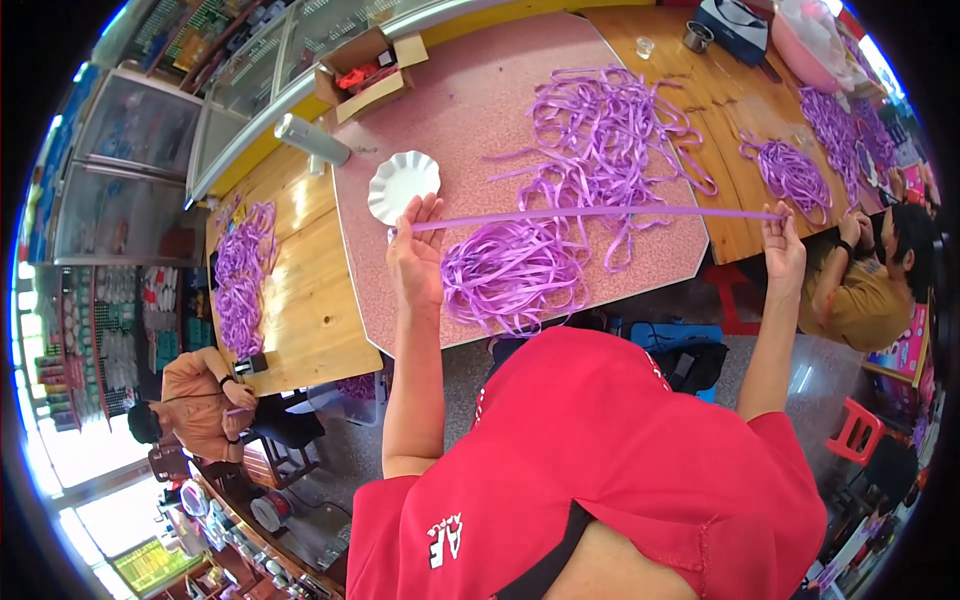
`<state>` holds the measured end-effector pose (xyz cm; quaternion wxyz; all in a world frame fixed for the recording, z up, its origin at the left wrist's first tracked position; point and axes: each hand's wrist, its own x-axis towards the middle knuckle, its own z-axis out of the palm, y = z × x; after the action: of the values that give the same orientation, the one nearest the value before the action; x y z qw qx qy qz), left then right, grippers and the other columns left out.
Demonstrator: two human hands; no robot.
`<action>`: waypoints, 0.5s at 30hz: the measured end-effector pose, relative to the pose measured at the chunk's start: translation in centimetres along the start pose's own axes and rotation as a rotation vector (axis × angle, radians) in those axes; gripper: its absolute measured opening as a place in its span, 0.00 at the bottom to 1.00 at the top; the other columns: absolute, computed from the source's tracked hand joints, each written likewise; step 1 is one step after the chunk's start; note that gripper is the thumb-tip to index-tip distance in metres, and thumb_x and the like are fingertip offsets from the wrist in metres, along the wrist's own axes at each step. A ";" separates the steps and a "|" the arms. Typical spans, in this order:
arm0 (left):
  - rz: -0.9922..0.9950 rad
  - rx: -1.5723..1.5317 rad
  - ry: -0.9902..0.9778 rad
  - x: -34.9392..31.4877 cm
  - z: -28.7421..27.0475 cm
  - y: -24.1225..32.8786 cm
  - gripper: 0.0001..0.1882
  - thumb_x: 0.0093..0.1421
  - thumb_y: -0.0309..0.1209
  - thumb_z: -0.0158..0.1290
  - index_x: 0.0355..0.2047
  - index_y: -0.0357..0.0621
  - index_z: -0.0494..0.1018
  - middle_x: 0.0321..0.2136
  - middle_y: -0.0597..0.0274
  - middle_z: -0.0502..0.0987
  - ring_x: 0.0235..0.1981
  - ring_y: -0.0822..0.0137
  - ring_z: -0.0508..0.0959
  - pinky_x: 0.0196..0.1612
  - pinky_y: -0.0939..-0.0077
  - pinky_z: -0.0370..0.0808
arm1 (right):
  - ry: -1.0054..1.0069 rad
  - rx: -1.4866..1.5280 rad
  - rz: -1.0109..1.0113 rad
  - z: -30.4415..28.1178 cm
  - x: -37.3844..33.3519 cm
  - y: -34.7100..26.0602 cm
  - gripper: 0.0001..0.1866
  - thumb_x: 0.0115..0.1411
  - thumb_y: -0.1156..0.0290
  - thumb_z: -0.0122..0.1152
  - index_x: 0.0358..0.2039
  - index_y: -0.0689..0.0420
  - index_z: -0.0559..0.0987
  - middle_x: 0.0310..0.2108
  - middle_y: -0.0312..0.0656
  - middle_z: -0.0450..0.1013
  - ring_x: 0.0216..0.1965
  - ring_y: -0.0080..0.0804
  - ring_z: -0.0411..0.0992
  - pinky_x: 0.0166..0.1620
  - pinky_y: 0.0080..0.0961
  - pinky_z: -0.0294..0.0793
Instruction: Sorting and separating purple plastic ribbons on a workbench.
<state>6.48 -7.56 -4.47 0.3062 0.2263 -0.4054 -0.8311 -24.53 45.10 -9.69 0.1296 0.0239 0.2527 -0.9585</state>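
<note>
A purple ribbon strand [600, 212] runs taut over the pink table [460, 110], above the heaped ribbon pile [515, 270]; the left hand [415, 255] pinches 1 end near the white scalloped plate [403, 186]; the right hand [783, 245] pinches the other; to do it well, I judge, keep the strand flat, untwisted, evenly tensioned.

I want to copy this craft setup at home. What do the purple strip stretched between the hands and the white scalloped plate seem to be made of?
The purple strip, pulled taut between the left hand and right hand, looks like thin flat plastic or synthetic ribbon: it has a slight sheen, and loose lengths curl in springy loops. The white plate looks like smooth plastic or glazed ceramic; its glossy fluted rim leaves that open.
</note>
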 end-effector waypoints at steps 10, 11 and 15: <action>0.111 0.727 -0.301 -3.1 8.0 0.6 0.25 0.73 0.42 0.38 0.55 0.31 0.71 0.49 0.50 0.78 0.54 0.62 0.75 0.60 0.69 0.67 | 0.057 -1.075 -0.169 17.0 -7.0 9.5 0.15 0.64 0.75 0.55 0.51 0.60 0.75 0.34 0.36 0.76 0.30 0.18 0.69 0.37 0.14 0.69; 0.095 0.767 -0.326 -4.1 9.7 1.0 0.25 0.73 0.42 0.39 0.53 0.32 0.73 0.46 0.53 0.80 0.52 0.64 0.76 0.58 0.70 0.68 | -0.104 -1.182 -0.149 19.0 -8.2 11.7 0.16 0.63 0.73 0.57 0.52 0.58 0.74 0.33 0.35 0.76 0.30 0.17 0.69 0.35 0.12 0.67; 0.036 0.720 -0.517 -5.6 12.8 0.1 0.25 0.73 0.42 0.39 0.49 0.31 0.75 0.41 0.54 0.82 0.46 0.67 0.78 0.53 0.72 0.71 | -0.645 -1.218 -0.145 24.2 -11.2 17.1 0.10 0.62 0.81 0.57 0.43 0.61 0.80 0.32 0.34 0.75 0.33 0.18 0.72 0.36 0.17 0.71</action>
<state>2.52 3.11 3.62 0.1107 0.0961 -0.7360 -0.6609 -8.73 21.50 4.46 0.1241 -0.3563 0.6956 -0.6114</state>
